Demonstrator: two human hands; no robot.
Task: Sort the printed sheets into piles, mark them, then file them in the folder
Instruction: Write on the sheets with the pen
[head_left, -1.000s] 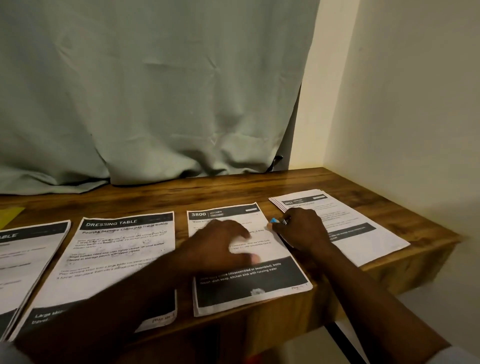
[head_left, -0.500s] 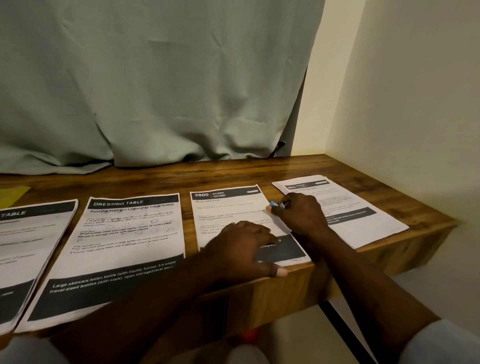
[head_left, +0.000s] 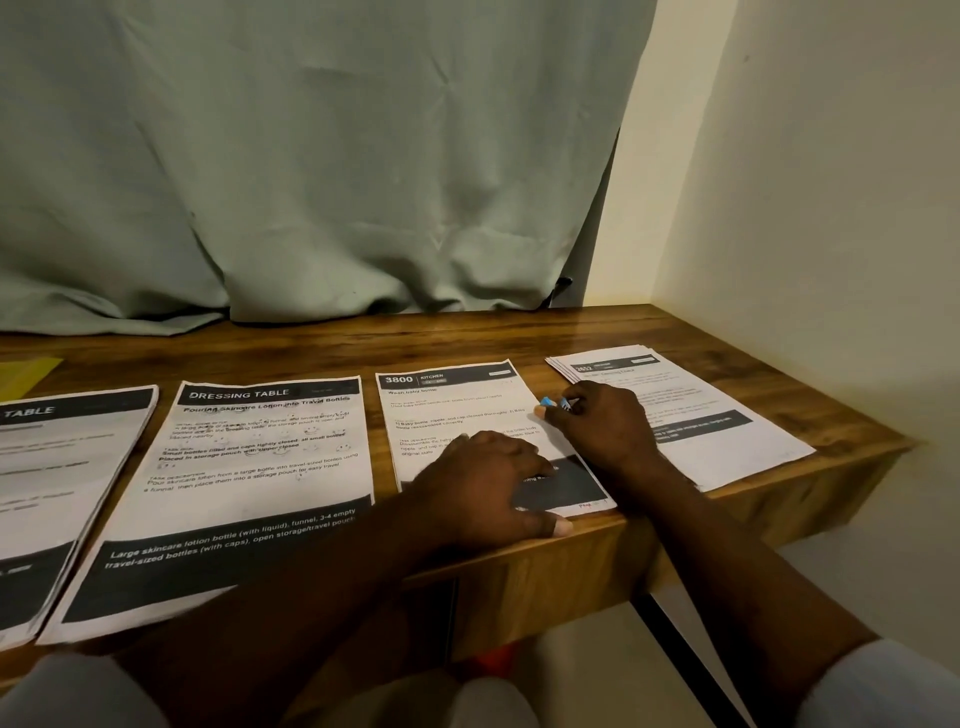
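Here we pin the kitchen sheet (head_left: 457, 410) flat on the bench (head_left: 467, 338) with the left hand (head_left: 483, 483), whose fingers rest loosely on its lower part. The right hand (head_left: 605, 431) pinches the pen (head_left: 549, 402) at the sheet's right edge. We press firmly and mark lightly.

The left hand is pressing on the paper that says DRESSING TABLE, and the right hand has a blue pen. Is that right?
Not quite. The head view shows the left hand resting on the 3800 KITCHEN sheet, not the DRESSING TABLE sheet, which lies next to it on the left. The right hand does hold a blue pen.
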